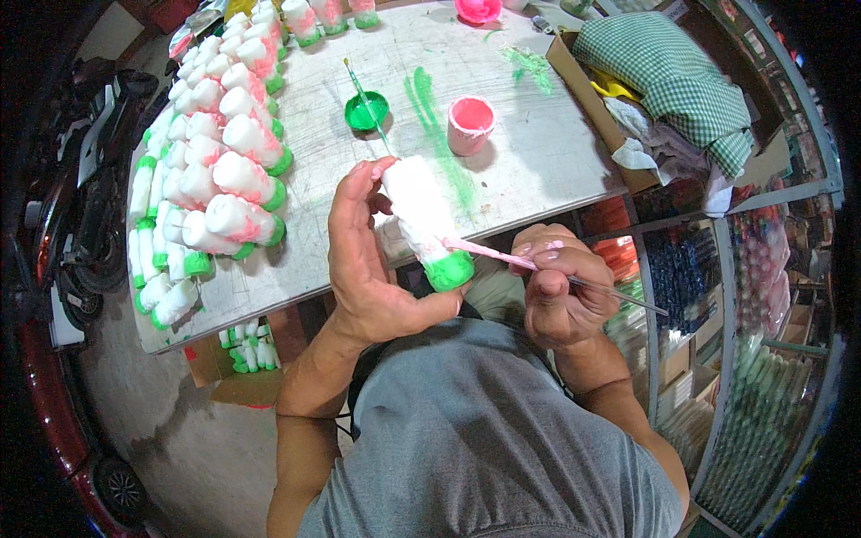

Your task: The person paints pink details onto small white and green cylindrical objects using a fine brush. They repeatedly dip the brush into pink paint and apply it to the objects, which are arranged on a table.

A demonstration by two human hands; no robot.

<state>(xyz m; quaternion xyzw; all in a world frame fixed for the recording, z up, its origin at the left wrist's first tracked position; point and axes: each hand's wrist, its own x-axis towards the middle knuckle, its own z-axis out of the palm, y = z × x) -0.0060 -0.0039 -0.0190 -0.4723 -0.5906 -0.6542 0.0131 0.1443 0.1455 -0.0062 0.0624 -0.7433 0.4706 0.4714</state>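
Observation:
My left hand grips a white candle with a bumpy side and a green-painted end, tilted over the table's near edge. The green end points down toward me. Between the fingers of my right hand is a thin paintbrush coated in pink. Its tip touches the candle just above the green band. Pink smears mark my right fingers. Ahead of my hands stand a cup of pink paint and a small green paint dish with another brush resting in it.
Rows of candles with pink and green paint crowd the left side of the white table. A cardboard box with checkered cloth stands at right. Shelves hold more candles beside me. An open carton sits below left.

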